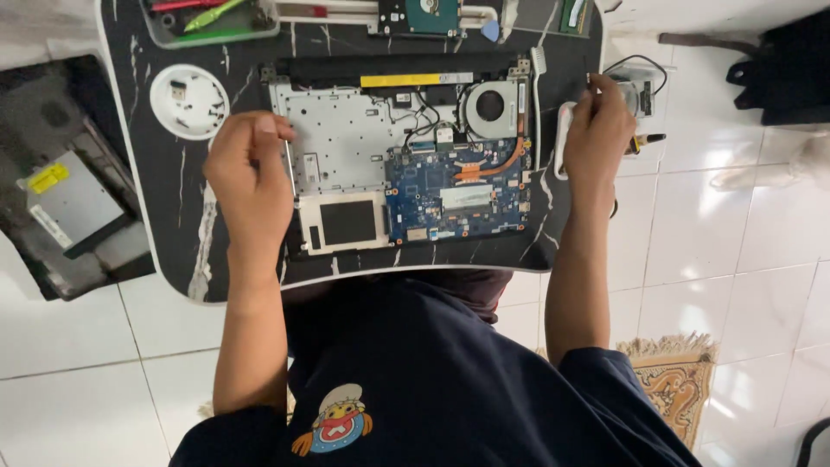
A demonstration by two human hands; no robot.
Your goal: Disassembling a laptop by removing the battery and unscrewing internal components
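Head view: laptop chassis (406,164) opened, motherboard (454,195) and fan (490,105) still seated; left hand (251,186) clenched at its edge; right hand (596,130) pinching a white tool (564,138)

The left hand (249,177) covers the left edge of the opened laptop (402,156), so what its curled fingers pinch cannot be told. The right hand (596,130) hides most of a white strip (564,138) beside the laptop (whether it grips it is unclear). The bench's (173,207) far side, with a green tray (212,22) and a hard drive (419,15), is cut off by the top edge.
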